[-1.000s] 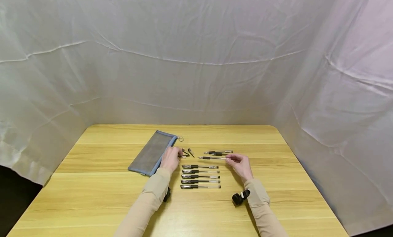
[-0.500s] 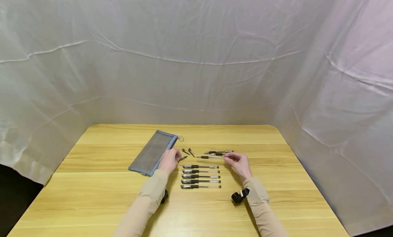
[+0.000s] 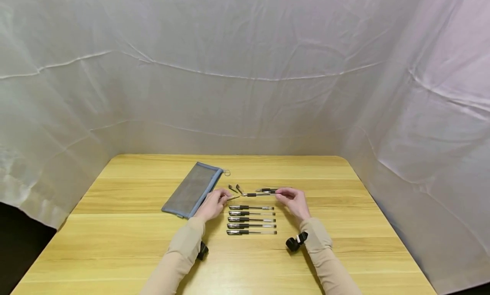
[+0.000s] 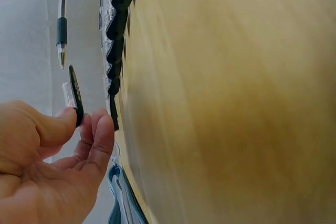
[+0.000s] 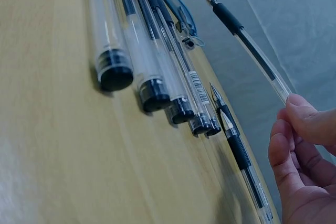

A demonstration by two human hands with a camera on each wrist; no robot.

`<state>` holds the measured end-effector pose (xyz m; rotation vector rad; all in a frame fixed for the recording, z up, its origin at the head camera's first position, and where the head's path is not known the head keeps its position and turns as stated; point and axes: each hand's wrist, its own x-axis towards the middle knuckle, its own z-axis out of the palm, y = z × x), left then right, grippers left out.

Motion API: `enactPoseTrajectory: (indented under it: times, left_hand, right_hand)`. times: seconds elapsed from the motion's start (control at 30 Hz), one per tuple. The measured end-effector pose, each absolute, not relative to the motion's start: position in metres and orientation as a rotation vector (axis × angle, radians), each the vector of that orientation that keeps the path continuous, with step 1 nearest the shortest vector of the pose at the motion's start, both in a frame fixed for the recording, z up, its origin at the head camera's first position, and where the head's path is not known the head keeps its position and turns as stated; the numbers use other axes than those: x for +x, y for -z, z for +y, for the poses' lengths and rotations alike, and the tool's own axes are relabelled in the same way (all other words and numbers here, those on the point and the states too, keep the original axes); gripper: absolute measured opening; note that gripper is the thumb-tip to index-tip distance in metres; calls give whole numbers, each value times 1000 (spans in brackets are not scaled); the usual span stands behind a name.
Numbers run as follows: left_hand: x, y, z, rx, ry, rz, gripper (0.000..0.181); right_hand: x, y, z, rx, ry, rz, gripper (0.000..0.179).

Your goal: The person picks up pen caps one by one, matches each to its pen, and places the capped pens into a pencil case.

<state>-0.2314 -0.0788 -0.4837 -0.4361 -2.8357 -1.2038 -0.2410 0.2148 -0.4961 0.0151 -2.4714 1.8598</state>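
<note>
Black cap (image 4: 77,97) in left hand (image 4: 50,182)

Worktop (image 3: 344,244): mesh pouch (image 3: 189,191) lies aslant at left, ring (image 3: 227,172) off its far right corner. Five capped pens (image 3: 250,219) in parallel, one behind another, right of pouch. Two loose caps (image 3: 232,188) behind this row; two loose pens (image 3: 266,190) right of these caps. Between row and loose items: left hand (image 3: 212,205) with held cap (image 4: 77,98), right hand (image 3: 295,201) with held pen (image 3: 251,195), tip leftward, near cap, apart. Curtain (image 3: 245,103) behind worktop and along both sides.
</note>
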Motion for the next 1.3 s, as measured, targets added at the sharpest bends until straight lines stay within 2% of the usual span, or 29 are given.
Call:
enactPoseTrajectory:
  times: [0.7,1.3]
  left_hand:
    - [-233,482,-78,-556,1273,-2797,16]
    - [-235,483,-75,-509,1340,-2806,16]
  right_hand:
    - [-241,496,209,76,-1850,-2480,21]
    - [-241,496,207,60,-1891,-2476,24]
